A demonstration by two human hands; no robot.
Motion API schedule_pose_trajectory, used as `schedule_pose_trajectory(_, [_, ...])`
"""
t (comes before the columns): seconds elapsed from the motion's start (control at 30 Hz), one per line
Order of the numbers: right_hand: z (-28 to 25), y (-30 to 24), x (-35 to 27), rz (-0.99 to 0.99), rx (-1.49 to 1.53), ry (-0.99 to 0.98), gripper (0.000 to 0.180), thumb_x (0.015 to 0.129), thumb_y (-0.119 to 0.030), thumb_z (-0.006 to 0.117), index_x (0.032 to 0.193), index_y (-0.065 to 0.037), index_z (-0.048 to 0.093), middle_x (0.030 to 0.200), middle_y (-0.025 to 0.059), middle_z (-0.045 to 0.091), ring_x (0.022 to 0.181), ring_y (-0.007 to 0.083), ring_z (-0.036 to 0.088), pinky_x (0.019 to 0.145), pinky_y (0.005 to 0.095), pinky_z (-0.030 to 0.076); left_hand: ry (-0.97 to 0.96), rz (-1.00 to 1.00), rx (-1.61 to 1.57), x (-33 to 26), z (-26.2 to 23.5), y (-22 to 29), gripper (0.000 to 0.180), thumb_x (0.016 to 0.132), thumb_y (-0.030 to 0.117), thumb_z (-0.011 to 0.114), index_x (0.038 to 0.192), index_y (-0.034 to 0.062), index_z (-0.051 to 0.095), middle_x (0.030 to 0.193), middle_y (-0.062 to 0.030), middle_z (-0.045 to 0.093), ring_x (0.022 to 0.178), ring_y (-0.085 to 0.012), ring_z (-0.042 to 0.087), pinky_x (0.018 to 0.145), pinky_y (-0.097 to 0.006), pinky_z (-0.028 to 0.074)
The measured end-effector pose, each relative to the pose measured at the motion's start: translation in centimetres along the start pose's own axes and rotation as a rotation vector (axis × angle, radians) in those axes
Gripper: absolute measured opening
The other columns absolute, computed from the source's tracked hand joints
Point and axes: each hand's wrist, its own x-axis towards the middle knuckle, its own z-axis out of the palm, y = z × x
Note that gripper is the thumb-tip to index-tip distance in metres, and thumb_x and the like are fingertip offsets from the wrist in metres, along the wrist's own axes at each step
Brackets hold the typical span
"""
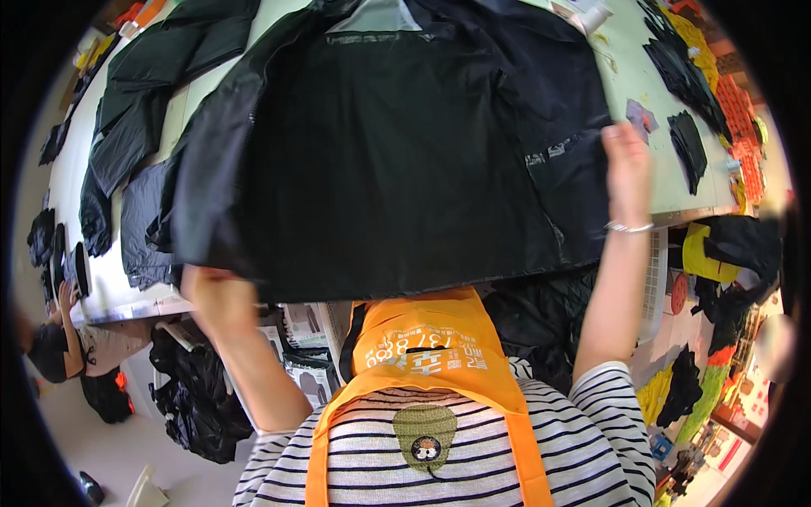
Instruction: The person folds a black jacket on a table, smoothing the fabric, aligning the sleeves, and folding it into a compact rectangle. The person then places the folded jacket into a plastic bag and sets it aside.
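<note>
over the table [642,110], the black garment [380,152] spans crosswise between both hands: left hand [221,302] and right hand [627,160] each pinch an edge.

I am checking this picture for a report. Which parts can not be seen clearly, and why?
Head view:
- Left hand: fingers hidden under the black garment edge, and blurred.
- Right hand: fingertips tucked behind the garment's corner.
- Table under the garment: covered by it.
- Garment's collar: cut off by the top edge.
- Small black pieces at right: too small to identify.
</note>
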Motion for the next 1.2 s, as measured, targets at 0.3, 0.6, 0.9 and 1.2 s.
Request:
schedule_pose_trajectory(0.3, [11.4,8.4,-19.0,0.621,0.496,-0.532,0.013,0.094,-0.016,0.055,0.096,-0.005,0.061,0.087,-0.0056,0.057,0.081,0.0042,0.051,0.077,0.0186,0.041,0.236,-0.849,0.540,-1.2,-7.9,-22.2,0.025,0.083,0.013,0.067,0.103,-0.0018,0.062,0.101,-0.0115,0.067,0.093,-0.0247,0.064,0.087,-0.036,0.050])
schedule_pose_trajectory(0.6, [11.0,11.5,-20.0,0.347,-0.187,-0.383,0.025,0.088,-0.020,0.060,0.076,0.001,0.055,0.065,0.0112,0.058,0.061,0.0242,0.055,0.061,0.0341,0.044,0.119,-0.999,0.520,1.0,-8.2,-23.9,0.016,0.080,0.009,0.070,0.092,-0.0009,0.065,0.089,-0.0101,0.068,0.079,-0.0218,0.066,0.076,-0.035,0.054])
schedule_pose_trajectory(0.9, [13.1,6.8,-23.8,-0.016,-0.525,-0.513,0.024,0.076,-0.023,0.072,0.088,-0.005,0.061,0.086,0.0098,0.062,0.080,0.0299,0.062,0.070,0.0390,0.051,0.169,-0.812,0.725,0.3,-8.4,-25.4,0.019,0.078,0.009,0.072,0.092,-0.0004,0.064,0.086,-0.0092,0.066,0.073,-0.0207,0.063,0.066,-0.033,0.051])
schedule_pose_trajectory(1.2, [11.4,8.7,-23.7,1.019,0.270,-0.525,0.015,0.086,-0.011,0.064,0.083,0.003,0.061,0.078,0.0132,0.067,0.065,0.0205,0.068,0.060,0.0272,0.056,0.190,-0.719,0.775,-0.3,-8.8,-25.3,0.023,0.079,0.011,0.073,0.095,-0.0027,0.064,0.090,-0.0095,0.067,0.075,-0.0202,0.064,0.069,-0.031,0.052])
